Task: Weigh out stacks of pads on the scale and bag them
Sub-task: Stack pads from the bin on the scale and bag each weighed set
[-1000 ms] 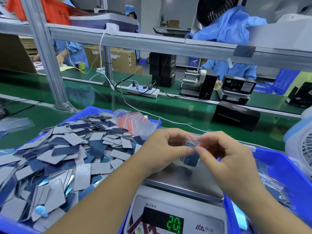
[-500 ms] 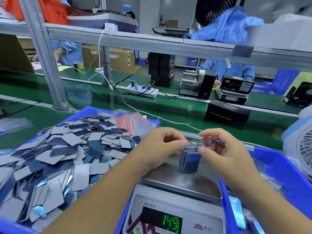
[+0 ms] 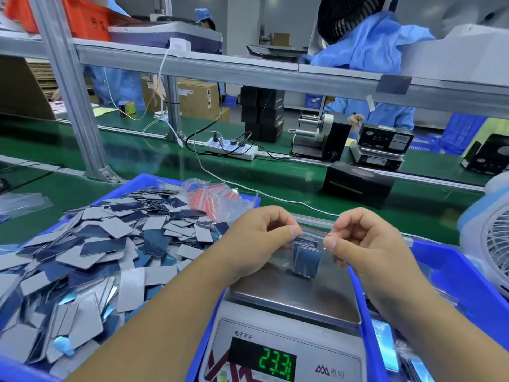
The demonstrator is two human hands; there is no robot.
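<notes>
Over scale pan: we pinch clear red-striped zip bag point(image 3: 309, 245), both hands' fingers point(image 3: 293, 232) at its seal.
Done: dark blue pad stack point(image 3: 306, 260) bagged.
Left: sealing; loose pads point(image 3: 110, 244).

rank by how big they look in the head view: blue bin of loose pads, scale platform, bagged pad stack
1. blue bin of loose pads
2. scale platform
3. bagged pad stack, clearly smallest

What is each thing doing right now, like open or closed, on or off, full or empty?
Little bag: holds a pad stack, stands on the scale pan.
Left hand: pinching the bag's top.
Right hand: pinching the bag's top.
Scale: on, digits lit.
Left bin: heaped with loose pads.
</notes>
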